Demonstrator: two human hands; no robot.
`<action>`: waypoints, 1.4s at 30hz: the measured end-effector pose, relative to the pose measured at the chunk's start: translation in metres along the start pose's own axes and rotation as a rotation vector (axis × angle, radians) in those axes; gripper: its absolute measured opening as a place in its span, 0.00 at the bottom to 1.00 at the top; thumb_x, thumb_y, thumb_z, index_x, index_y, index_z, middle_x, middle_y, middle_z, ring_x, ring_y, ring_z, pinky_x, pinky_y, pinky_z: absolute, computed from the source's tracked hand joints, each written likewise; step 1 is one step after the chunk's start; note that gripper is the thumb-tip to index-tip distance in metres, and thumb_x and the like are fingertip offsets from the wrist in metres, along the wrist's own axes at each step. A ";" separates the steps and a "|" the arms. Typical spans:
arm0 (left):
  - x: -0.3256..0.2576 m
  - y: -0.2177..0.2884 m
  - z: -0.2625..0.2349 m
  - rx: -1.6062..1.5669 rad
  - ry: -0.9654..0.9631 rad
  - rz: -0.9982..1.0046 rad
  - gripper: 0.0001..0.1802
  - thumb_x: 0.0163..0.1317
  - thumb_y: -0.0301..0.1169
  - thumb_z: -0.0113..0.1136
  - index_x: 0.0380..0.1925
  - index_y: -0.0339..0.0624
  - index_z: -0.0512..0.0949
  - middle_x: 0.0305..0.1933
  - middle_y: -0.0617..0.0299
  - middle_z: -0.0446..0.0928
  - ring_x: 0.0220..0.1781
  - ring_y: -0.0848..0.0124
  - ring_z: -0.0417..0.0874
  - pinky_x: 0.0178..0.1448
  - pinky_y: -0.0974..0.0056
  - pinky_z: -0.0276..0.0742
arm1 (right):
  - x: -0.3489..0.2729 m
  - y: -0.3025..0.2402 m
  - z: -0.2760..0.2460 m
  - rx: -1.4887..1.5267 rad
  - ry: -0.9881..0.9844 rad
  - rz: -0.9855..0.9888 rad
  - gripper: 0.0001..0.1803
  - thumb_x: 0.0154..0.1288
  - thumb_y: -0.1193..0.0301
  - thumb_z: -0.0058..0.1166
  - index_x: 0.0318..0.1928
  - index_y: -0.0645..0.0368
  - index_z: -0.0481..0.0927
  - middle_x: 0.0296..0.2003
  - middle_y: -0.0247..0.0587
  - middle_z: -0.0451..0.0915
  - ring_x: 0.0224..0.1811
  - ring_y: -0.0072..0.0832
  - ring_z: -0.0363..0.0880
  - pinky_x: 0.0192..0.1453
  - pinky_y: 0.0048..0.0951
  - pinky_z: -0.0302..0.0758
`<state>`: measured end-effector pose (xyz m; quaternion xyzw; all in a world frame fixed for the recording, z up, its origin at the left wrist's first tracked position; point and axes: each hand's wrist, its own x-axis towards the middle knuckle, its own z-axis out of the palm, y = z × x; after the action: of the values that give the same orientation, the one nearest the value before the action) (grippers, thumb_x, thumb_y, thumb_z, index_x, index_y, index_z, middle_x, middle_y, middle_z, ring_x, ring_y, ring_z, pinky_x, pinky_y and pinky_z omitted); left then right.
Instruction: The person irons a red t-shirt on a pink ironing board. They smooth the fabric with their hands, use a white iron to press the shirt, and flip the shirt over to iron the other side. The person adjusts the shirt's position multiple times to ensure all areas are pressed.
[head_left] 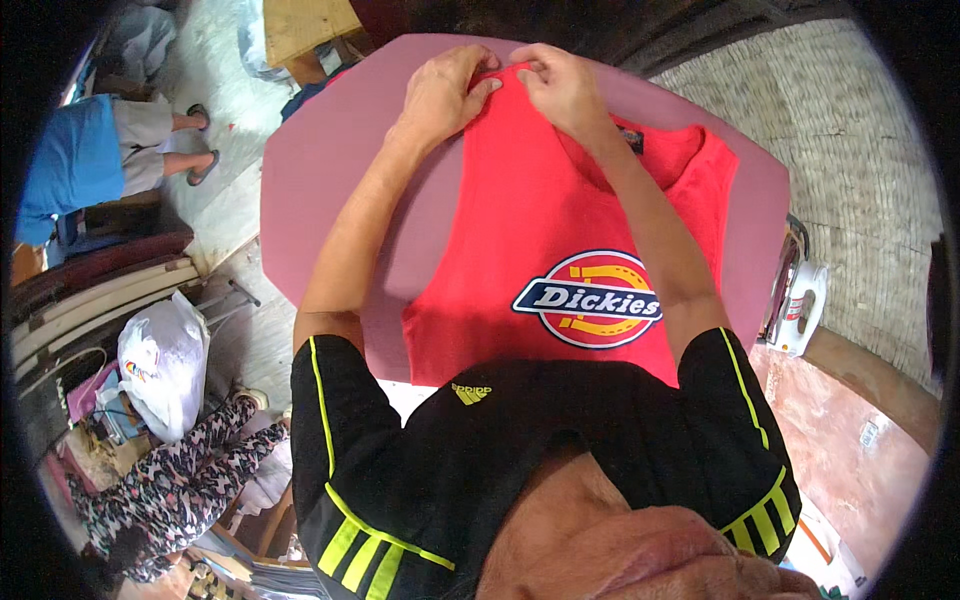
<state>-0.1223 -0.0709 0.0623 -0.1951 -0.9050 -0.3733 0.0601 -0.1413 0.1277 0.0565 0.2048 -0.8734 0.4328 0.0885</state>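
Observation:
A red sleeveless top (pixel 520 200) with a large round printed emblem lies spread on a mauve padded board (pixel 325 205). At the board's far end, my left hand (pixel 443 92) pinches the edge of one shoulder strap between thumb and fingers. Close beside it, my right hand (pixel 567 95) grips the same strap from the neckline side. The other strap and the neck opening, with a dark label inside, lie flat to the right of my right forearm. My chest hides the bottom hem.
A white iron (pixel 803 305) stands at the board's right edge. To the left, a person in a blue shirt (pixel 75 150) is on the far side and patterned trousers (pixel 170 490) show nearer. Beside them sits a white plastic bag (pixel 165 365). A wooden table (pixel 305 25) stands beyond.

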 end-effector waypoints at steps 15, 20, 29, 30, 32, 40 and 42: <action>-0.002 0.048 0.033 0.625 -0.130 0.189 0.36 0.70 0.46 0.54 0.74 0.41 0.61 0.80 0.49 0.55 0.79 0.44 0.56 0.76 0.40 0.56 | -0.061 0.022 -0.134 -0.168 0.424 -0.098 0.08 0.65 0.72 0.61 0.44 0.59 0.84 0.37 0.44 0.85 0.40 0.38 0.86 0.45 0.36 0.82; 0.008 0.134 0.061 0.351 -0.056 0.449 0.31 0.64 0.42 0.62 0.64 0.41 0.72 0.72 0.47 0.65 0.71 0.45 0.67 0.69 0.43 0.65 | -0.165 0.078 -0.200 -0.571 0.453 0.095 0.11 0.65 0.79 0.58 0.47 0.61 0.84 0.46 0.45 0.84 0.48 0.42 0.83 0.53 0.37 0.79; 0.050 0.193 0.255 0.185 -0.030 0.575 0.32 0.62 0.37 0.54 0.62 0.24 0.71 0.72 0.35 0.63 0.77 0.40 0.58 0.80 0.41 0.50 | -0.157 0.134 -0.204 -0.583 0.418 0.236 0.22 0.72 0.73 0.51 0.64 0.63 0.74 0.62 0.56 0.75 0.66 0.52 0.71 0.72 0.47 0.65; 0.054 0.193 0.246 0.156 -0.055 0.529 0.34 0.63 0.39 0.55 0.64 0.25 0.69 0.74 0.36 0.61 0.78 0.42 0.56 0.80 0.41 0.48 | -0.149 0.123 -0.204 -0.559 0.391 0.272 0.19 0.70 0.72 0.52 0.60 0.64 0.76 0.57 0.58 0.77 0.63 0.54 0.72 0.69 0.50 0.66; 0.059 0.192 0.241 0.153 -0.021 0.504 0.35 0.64 0.41 0.55 0.65 0.25 0.68 0.75 0.38 0.60 0.78 0.43 0.56 0.80 0.40 0.47 | -0.139 0.120 -0.209 -0.664 0.330 0.338 0.14 0.69 0.72 0.54 0.51 0.65 0.79 0.49 0.58 0.79 0.55 0.53 0.75 0.63 0.50 0.68; 0.068 0.194 0.255 0.246 0.051 0.717 0.38 0.64 0.42 0.55 0.67 0.24 0.64 0.76 0.39 0.59 0.78 0.45 0.57 0.81 0.47 0.50 | -0.132 0.174 -0.216 -0.420 0.509 0.238 0.09 0.67 0.72 0.58 0.43 0.64 0.80 0.36 0.51 0.80 0.39 0.46 0.79 0.46 0.42 0.76; 0.068 0.197 0.260 0.097 -0.063 0.613 0.39 0.65 0.45 0.54 0.68 0.24 0.63 0.76 0.39 0.58 0.79 0.45 0.56 0.81 0.47 0.48 | -0.138 0.175 -0.226 -0.410 0.514 0.233 0.10 0.67 0.71 0.58 0.45 0.64 0.81 0.35 0.50 0.80 0.39 0.45 0.80 0.47 0.41 0.76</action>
<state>-0.0969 0.2593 0.0227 -0.4675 -0.8221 -0.2878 0.1513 -0.0986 0.4404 0.0229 -0.0340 -0.9090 0.2928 0.2947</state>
